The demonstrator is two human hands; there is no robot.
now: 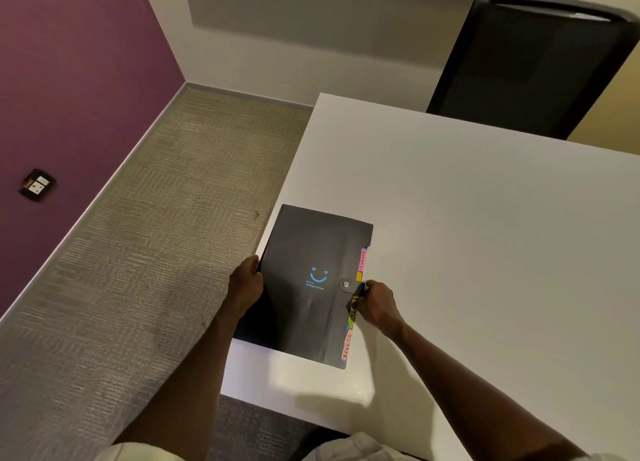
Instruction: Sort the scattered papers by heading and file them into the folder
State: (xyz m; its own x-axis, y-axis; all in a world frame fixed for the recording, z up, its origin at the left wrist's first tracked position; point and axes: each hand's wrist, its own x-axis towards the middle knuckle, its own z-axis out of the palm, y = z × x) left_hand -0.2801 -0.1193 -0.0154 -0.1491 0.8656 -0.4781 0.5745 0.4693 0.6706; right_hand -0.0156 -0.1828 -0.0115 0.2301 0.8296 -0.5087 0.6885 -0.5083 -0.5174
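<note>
Head view shows a black folder (313,284) lying closed on the near left corner of a white table (467,218), its left edge hanging slightly past the table's left edge over the carpet (156,253). The left hand (245,284) grips that overhanging left edge, fingers curled round it. The right hand (375,305) pinches the folder's right side beside the snap strap (349,285), among the coloured tabs (362,260) that stick out there. No loose papers are in view, so whether the sorting is done cannot be told. The main risk is the overhang: if the left hand lets go while the right tugs at the strap, the folder could tip or slide off onto the carpet. A hard pull at the snap could also bend or tear the tabs under the fingers. If the folder opens tilted, filed sheets may slip out. A dark chair (533,66) stands at the far side, well apart.
</note>
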